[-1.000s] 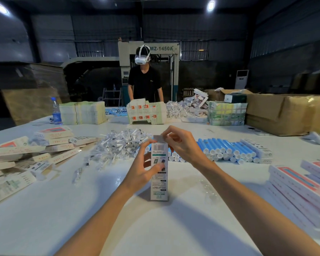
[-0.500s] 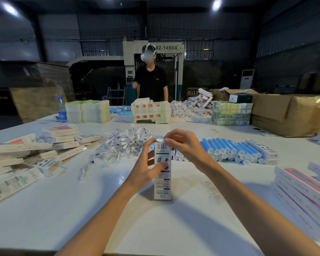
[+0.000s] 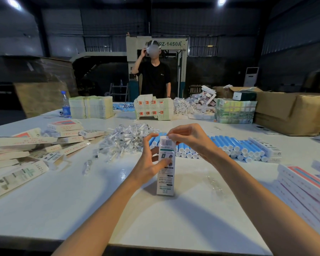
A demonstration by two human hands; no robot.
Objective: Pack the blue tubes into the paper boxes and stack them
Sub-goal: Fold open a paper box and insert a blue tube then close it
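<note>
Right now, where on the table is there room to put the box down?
Bare table lies in front of the upright box, between the flat cartons on the left and the stacked boxes on the right. Behind, plastic pile and blue tubes crowd it.

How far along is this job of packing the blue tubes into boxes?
Done: a stack of closed boxes lies at far right. In hand: one paper box stands upright, the left grip holding its side, the right grip pinching its top flap; its contents are hidden. Left: many blue tubes lie loose behind it, and flattened boxes wait at left.
</note>
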